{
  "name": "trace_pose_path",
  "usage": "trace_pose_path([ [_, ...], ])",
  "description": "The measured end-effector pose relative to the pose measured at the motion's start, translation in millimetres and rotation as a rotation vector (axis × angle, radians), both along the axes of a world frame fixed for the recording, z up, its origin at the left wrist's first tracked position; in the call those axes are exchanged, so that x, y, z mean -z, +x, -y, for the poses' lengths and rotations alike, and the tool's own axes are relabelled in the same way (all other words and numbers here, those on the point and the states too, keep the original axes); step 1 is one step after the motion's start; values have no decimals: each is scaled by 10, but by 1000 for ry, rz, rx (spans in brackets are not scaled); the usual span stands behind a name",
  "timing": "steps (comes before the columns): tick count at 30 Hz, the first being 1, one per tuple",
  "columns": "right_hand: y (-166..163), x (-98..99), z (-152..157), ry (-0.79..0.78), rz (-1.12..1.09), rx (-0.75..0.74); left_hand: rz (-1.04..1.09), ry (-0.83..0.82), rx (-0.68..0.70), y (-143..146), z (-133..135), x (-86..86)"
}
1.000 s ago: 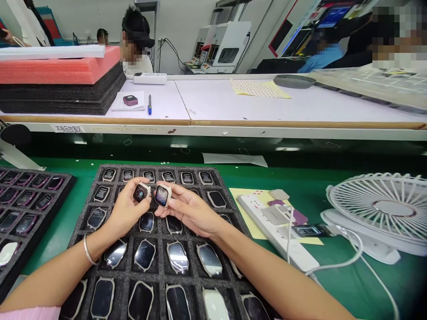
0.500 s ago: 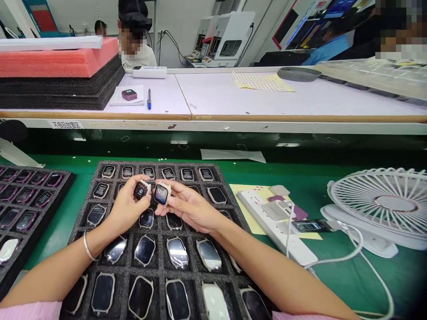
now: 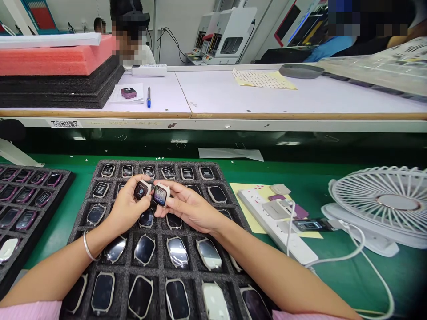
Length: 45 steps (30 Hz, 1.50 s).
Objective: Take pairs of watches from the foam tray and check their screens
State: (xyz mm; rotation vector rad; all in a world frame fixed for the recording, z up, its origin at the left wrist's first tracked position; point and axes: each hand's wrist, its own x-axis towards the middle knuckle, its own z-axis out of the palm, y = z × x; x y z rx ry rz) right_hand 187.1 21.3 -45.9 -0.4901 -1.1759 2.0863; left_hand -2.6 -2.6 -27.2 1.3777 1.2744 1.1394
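The left hand (image 3: pixel 128 206) pinches one lit watch (image 3: pixel 141 190); the right hand (image 3: pixel 191 207) grips a second watch (image 3: pixel 161 194), just beside it, above the foam tray (image 3: pixel 159 255) toward its far edge. Both seem under comparison; setting either down calls for careful alignment.

Pale-rimmed watches (image 3: pixel 160 195) — dark grey tray (image 3: pixel 161 266) — green tabletop (image 3: pixel 287 172)

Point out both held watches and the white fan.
Left held watch (image 3: pixel 141 190), head view: its screen.
Right held watch (image 3: pixel 160 195), head view: its screen.
White fan (image 3: pixel 402 203), head view: grille's round centre.
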Motion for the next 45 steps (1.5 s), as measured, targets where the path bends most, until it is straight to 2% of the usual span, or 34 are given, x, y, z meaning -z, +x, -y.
trace_pose_path([
  [13, 1, -8, 1, 13, 7, 3, 19, 6, 5, 5, 4, -4],
  [30, -8, -1, 5, 20, 14, 17, -73, 20, 2, -4, 12, -10],
  [45, -2, -18, 9, 31, 14, 32, -44, 26, -23, 0, 13, -5],
])
